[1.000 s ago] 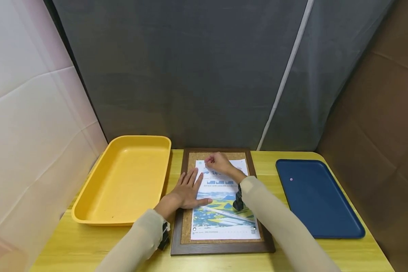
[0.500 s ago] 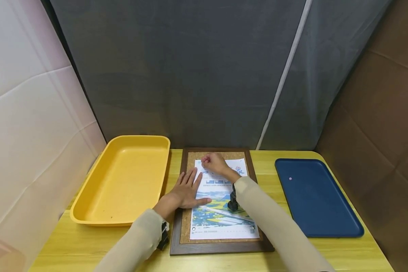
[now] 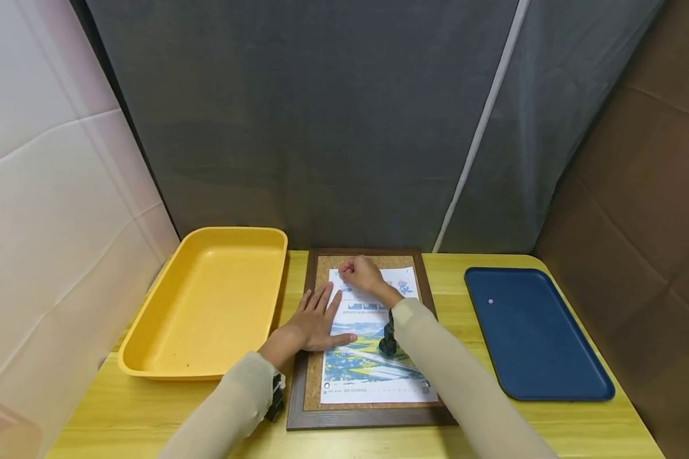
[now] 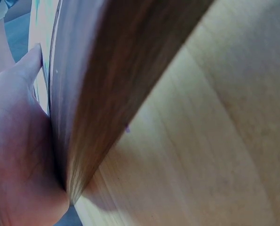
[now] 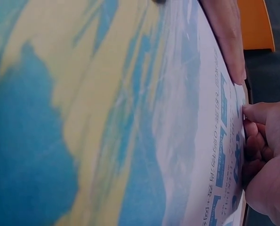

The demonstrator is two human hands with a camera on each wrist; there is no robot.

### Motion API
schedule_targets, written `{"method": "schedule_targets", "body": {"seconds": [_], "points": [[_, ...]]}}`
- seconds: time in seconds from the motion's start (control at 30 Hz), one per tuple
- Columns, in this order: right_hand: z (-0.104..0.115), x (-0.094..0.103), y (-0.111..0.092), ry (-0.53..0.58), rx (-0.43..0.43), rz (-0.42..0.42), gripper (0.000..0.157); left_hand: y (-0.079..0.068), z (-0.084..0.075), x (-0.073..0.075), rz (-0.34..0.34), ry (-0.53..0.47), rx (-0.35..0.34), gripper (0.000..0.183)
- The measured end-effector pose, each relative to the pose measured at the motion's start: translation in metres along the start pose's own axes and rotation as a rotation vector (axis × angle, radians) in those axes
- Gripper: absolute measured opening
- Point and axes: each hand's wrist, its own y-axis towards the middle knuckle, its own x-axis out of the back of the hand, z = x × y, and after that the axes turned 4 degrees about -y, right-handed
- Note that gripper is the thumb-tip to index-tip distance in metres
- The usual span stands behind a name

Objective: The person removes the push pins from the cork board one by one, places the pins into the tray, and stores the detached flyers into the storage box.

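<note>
A printed poster point(image 3: 373, 376) with a blue and yellow landscape lies on a cork board point(image 3: 399, 262) in a dark wooden frame point(image 3: 350, 419). My left hand point(image 3: 312, 325) rests with spread fingers on its left part and the frame's side. Near the poster's top left corner, my right hand point(image 3: 363, 275) has its fingers curled. In the right wrist view, the thumb point(image 5: 258, 112) meets the sheet beside the curled fingers; I cannot tell what is pinched there. Round pin heads show at the lower left corner point(image 3: 326, 386) and lower right corner point(image 3: 427, 384).
To the left stands a deep yellow tray point(image 3: 207, 306). A flat dark blue tray point(image 3: 551, 344) lies to the right, with one small pink piece point(image 3: 490, 301) on it. Both are on a wooden table point(image 3: 149, 417). A dark grey curtain point(image 3: 321, 127) closes off the back.
My right hand has shifted slightly left along the poster's top, and its wrist has turned a little. The left hand has stayed pressed in place.
</note>
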Motion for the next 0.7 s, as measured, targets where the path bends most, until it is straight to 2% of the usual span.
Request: {"method": "schedule_targets", "body": {"seconds": [0.17,0.47,0.7], "points": [[0.0015,-0.0002,0.0000,-0.001,-0.017,0.001,0.012,0.0037,0.0024,-0.0021,0.009,0.001,0.001,0.117],[0.0041,-0.0003,-0.0018,-0.027,-0.035,-0.008,0.013,-0.0002,-0.0022,0.0007,0.012,0.014,0.002,0.116],[0.0067,0.0000,-0.0016,-0.035,-0.054,-0.013,0.013,0.0046,0.0020,-0.0051,-0.008,-0.010,-0.001,0.117]]}}
